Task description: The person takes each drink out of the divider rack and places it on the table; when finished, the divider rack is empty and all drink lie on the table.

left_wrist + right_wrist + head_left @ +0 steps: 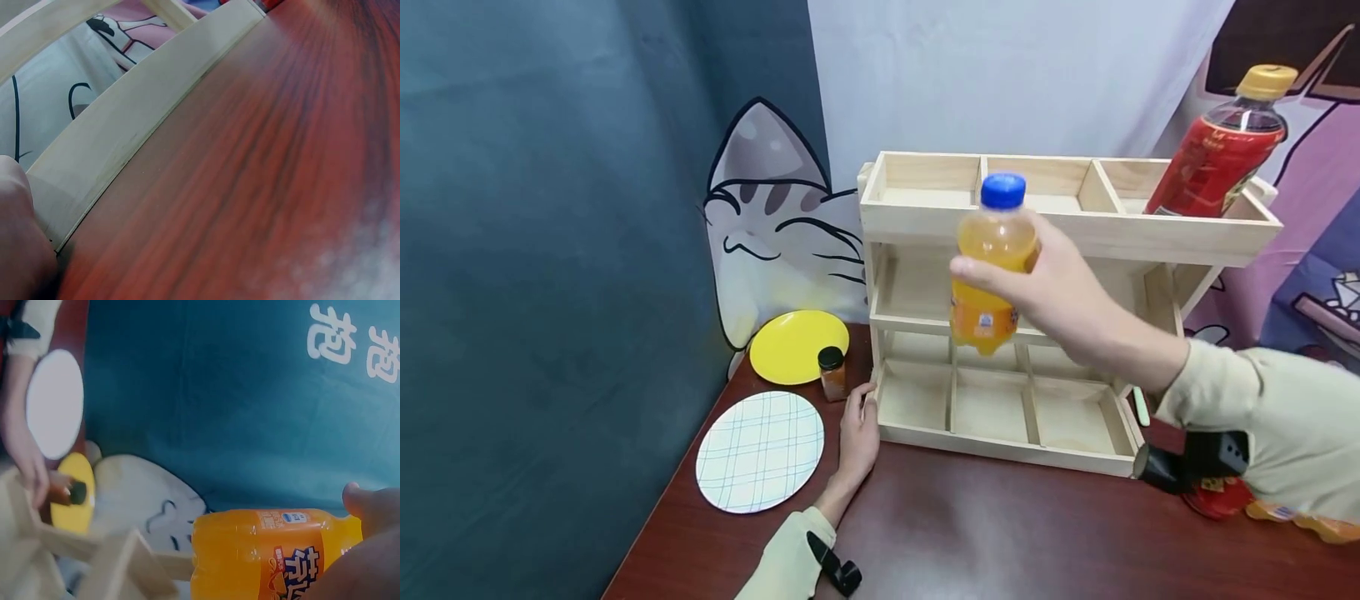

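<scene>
My right hand (1067, 292) grips a bottle of orange soda (992, 275) with a blue cap, upright in front of the wooden shelf's top and middle tiers. In the right wrist view, the thumb lies along the neck end of the orange soda bottle (269, 550). The three-tier wooden shelf (1067, 233) stands on the table. Against its lower left front corner rests my left hand (857, 437), fingers fairly straight along the side. A bottle with a red label and yellow cap (1225, 154) leans in the top tier's right compartment.
Left of the shelf lie a yellow plate (786, 346) and a white checked plate (760, 454), with a small black-lidded spice jar (832, 375) beside them. Partly under my right sleeve, a red-labelled bottle (1213, 498) and an orange item (1326, 527) lie on the table.
</scene>
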Demonstrator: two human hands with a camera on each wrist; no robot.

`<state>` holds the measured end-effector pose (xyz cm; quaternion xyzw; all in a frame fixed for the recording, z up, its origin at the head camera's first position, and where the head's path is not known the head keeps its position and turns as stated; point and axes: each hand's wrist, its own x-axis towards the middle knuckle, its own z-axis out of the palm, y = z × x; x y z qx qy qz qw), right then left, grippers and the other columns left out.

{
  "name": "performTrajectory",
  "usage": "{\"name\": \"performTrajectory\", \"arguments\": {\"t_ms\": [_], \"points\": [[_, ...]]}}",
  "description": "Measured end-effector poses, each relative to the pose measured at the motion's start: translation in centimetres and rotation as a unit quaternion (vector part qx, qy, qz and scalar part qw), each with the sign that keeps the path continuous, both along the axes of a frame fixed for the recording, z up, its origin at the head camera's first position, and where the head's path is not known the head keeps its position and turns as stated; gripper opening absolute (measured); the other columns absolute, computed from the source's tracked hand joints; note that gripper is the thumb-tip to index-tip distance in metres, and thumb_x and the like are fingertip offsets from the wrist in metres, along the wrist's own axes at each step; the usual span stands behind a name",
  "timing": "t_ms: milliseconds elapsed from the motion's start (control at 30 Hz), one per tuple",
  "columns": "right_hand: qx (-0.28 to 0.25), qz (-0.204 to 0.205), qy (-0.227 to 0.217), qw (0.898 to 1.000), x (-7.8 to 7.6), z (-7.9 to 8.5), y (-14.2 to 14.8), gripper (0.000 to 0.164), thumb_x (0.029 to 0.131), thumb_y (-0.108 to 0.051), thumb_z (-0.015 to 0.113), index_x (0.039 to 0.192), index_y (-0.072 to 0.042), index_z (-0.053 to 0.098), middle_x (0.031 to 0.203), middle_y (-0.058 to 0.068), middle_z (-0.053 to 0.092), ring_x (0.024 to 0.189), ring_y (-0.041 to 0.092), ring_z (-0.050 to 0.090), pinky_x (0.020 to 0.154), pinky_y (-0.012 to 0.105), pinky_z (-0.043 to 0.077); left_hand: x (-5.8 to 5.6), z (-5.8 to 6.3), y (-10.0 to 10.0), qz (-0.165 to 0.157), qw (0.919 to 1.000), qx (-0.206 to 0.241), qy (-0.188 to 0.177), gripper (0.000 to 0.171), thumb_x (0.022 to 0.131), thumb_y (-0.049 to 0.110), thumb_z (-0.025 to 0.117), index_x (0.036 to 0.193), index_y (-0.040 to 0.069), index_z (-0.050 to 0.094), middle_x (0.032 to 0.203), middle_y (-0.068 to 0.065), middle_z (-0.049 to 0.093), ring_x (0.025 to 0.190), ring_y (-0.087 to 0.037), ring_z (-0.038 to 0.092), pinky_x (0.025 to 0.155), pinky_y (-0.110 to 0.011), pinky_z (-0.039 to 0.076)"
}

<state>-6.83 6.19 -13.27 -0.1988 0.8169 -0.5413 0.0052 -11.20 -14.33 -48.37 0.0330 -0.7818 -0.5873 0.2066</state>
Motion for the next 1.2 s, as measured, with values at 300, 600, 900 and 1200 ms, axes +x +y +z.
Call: {"name": "performTrajectory", "arguments": {"t_ms": [300,600,900,1200], "points": [[0.03,0.01,-0.042,0.999,0.7,-7.6,1.0,0.053,0.076,-0.037,0.069,0.119,-0.02,0.042,0.104,0.005,0.059,0.093,0.021,0.059,0.075,0.037,0.049,-0.3,0.1,0.4,0.001,1.0,-0.001,-0.008,0.028,0.095,0.019,0.037,0.118,0.019,0.052,0.122,0.004,0.052,0.116,-0.013,0.046,0.094,-0.038,0.036],[0.006,0.044,-0.042,0.998,0.4,-16.2,2.5,0.055,0.073,-0.028,0.073,0.119,-0.021,0.043,0.102,0.005,0.06,0.091,0.02,0.059,0.075,0.035,0.049,-1.1,0.4,0.8,-0.004,1.0,0.008,0.002,0.028,0.095,0.02,0.037,0.119,0.018,0.052,0.122,0.005,0.052,0.115,-0.013,0.046,0.093,-0.039,0.037],[-0.014,0.049,-0.062,0.997,1.4,-24.8,4.8,0.055,0.074,-0.021,0.073,0.12,-0.018,0.044,0.103,0.004,0.06,0.09,0.013,0.06,0.076,0.028,0.049,-1.2,0.8,0.3,0.005,0.9997,-0.015,0.017,0.029,0.095,0.017,0.036,0.119,0.016,0.053,0.12,0.002,0.053,0.114,-0.013,0.047,0.093,-0.038,0.038],[-0.05,0.025,-0.092,0.994,2.5,-28.5,4.5,0.053,0.074,-0.017,0.073,0.119,-0.018,0.046,0.106,0.005,0.059,0.092,0.013,0.06,0.078,0.028,0.049,-0.6,0.3,-0.2,-0.003,0.9999,-0.009,0.004,0.028,0.095,0.019,0.037,0.119,0.016,0.052,0.121,0.0,0.053,0.114,-0.014,0.047,0.093,-0.039,0.038]]}}
